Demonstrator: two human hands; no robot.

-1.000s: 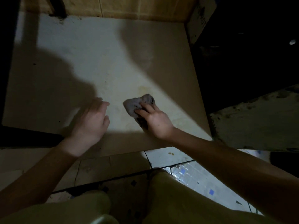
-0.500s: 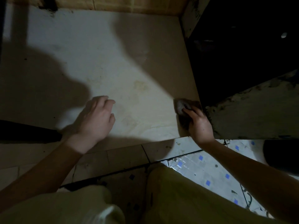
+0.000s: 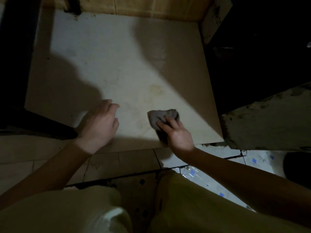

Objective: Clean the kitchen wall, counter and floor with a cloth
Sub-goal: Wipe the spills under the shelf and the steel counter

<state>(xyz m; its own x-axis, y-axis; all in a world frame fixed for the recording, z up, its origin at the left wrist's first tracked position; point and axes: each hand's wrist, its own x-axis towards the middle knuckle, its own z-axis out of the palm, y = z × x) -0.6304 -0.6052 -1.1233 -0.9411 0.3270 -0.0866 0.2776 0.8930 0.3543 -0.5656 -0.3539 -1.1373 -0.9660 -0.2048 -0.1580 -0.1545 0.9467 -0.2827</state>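
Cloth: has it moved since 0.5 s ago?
Yes. The cloth, held by the right hand, has slid left, away from the right edge of the counter and back toward its middle.

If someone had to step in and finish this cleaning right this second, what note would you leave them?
Right hand: grips the grey cloth and presses it on the pale surface, near its front edge.
Left hand: holds nothing, fingers loosely curled, on the surface to the left of the cloth.
Done: cannot tell how much has been wiped; the light is dim.
Left: a yellowish stain shows just beyond the cloth. The tiled wall and the blue-dotted floor probably still need doing.
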